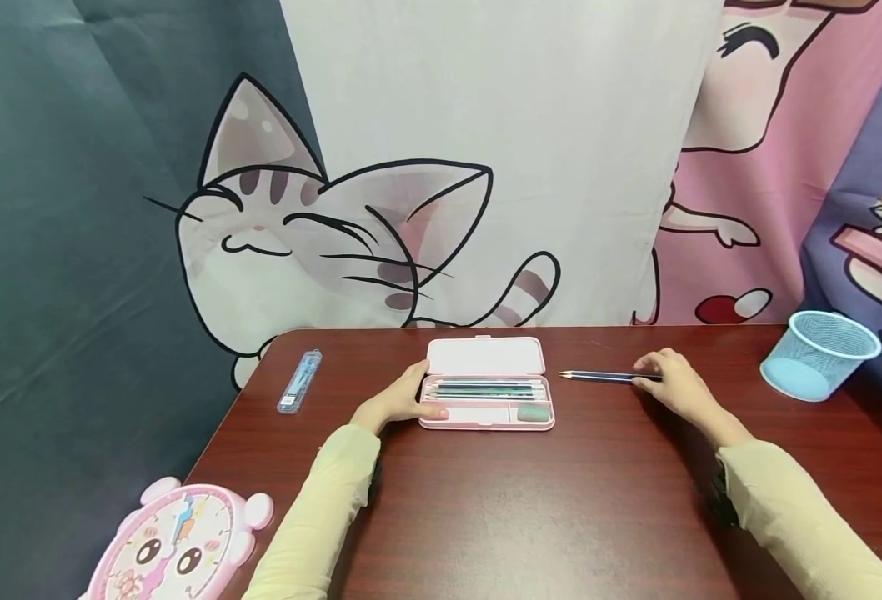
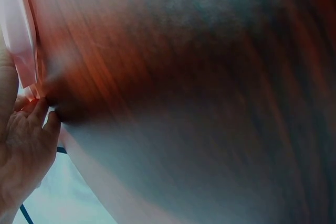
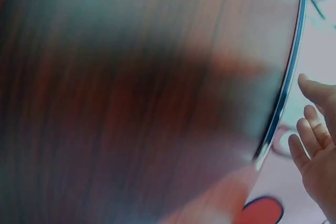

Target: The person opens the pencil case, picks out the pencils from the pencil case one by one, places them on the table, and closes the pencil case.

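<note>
An open pink pencil case (image 1: 484,357) lies on the table, its lid folded back. Several pencils (image 1: 486,389) lie in its upper compartment and a green block (image 1: 533,413) in the lower right one. My left hand (image 1: 396,400) (image 2: 29,150) grips the case's left end, thumb over the front part and fingers at the far side. To the right, dark blue pencils (image 1: 598,377) (image 3: 290,72) lie sideways on the table; I cannot tell exactly how many. Over their right end is my right hand (image 1: 679,390) (image 3: 321,156), thumb and fingers spread apart, not closed on them.
A light blue mesh basket (image 1: 801,379) stands at the far right. At the back left lies a slim blue transparent case (image 1: 300,382). A pink clock (image 1: 171,546) is at the near left corner. Cartoon-printed cloth (image 1: 561,125) hangs behind the table's back edge.
</note>
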{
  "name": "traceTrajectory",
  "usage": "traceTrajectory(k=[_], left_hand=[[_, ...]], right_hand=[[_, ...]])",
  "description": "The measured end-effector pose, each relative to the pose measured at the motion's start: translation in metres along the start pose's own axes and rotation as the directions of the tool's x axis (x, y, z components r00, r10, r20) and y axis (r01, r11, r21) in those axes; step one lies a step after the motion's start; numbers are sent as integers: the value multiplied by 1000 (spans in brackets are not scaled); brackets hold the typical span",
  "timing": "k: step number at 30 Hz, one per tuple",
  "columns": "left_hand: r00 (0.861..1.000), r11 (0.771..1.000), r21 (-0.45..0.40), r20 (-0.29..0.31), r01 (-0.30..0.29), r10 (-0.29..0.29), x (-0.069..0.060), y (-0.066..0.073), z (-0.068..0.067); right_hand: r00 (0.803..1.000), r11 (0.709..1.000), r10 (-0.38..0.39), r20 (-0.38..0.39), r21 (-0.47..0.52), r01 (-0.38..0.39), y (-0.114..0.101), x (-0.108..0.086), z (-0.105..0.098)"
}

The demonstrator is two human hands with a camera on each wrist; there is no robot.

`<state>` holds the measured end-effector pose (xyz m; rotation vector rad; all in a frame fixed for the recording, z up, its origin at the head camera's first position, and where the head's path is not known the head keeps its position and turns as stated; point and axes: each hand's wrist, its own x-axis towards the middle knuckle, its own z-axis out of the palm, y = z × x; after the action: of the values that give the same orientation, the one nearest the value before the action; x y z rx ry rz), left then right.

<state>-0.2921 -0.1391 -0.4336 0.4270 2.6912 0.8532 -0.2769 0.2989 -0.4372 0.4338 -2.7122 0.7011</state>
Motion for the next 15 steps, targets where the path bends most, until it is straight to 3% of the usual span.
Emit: traceTrajectory(k=[5,9,15], left_hand=[[1000,1000,13,-2,-12,12,1,-1,0],[1000,1000,-1,1,-25,25,1,-3,0],[995,995,-6,-17,-100,100,-1,-4,-1]], right_hand=[[999,993,-34,-21,113,36,-27,10,19],[998,977,-43,38,211,34,-55,17,34],[984,941,-105,146,335,51,-91,23,53]])
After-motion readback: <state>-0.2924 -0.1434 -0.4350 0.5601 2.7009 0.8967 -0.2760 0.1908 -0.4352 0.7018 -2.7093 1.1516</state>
